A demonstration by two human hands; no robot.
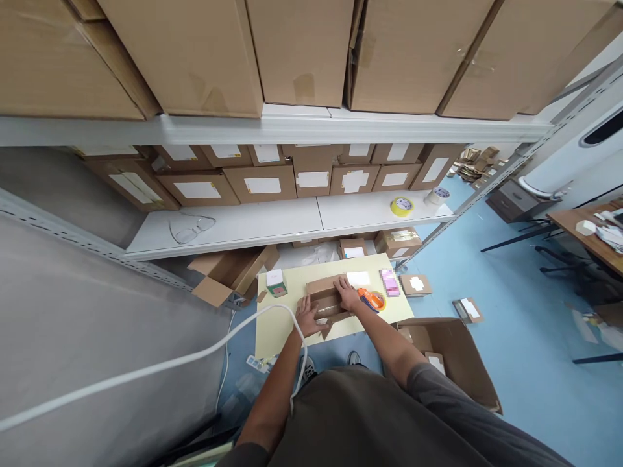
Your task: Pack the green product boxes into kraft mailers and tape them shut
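Observation:
A small cardboard box lies on the pale yellow table with its top open and its flaps folded out. My left hand grips its left side, the thumb stretched along the near edge. At the right end, my right hand holds the wall, fingers over the far side. Right beside that hand is an orange tape dispenser, next to a roll of yellow tape. A white paper label lies just behind the box. The inside of the box looks bare, though my hands partly cover it.
A green-and-white carton and a pink item stand on the table. Shelves loaded with boxes rise in front. A white cable crosses from the left. A large open carton sits at the right.

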